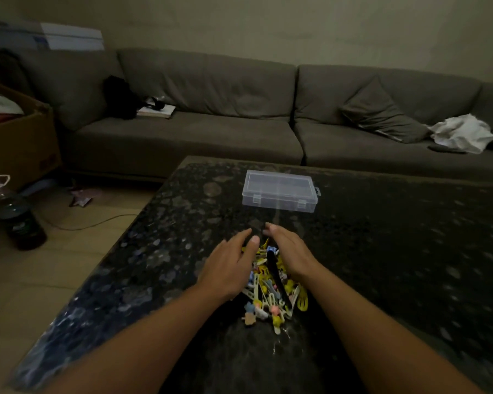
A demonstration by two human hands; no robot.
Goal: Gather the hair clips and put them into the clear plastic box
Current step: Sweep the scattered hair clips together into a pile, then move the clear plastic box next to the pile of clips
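1. The big dark stone table (382, 251) fills most of the view. It has lots of bare room past the fingertips and out to the right. Its left edge is near the left hand, so clips pushed that way could fall to the floor.
2. The grey sofa (211, 132) sits far past the fingertips, behind the table. It is not in the way.
3. The clear plastic box (279, 191) rests on the table, straight ahead of the fingertips, a little apart from them. Its lid looks closed, with two small latches on the near side. I think it must be opened before any clips go in.
4. The left hand (228, 268) and right hand (289, 251) lie flat, fingers straight and held close together. They wall in the pile from both sides, fingertips nearly meeting at the far end.
5. The hair clips (271, 294) sit in one bright heap between the palms and down toward the wrists. To do this well, push the hands in slowly and low on the table, so no small clip slips under or out the near end.
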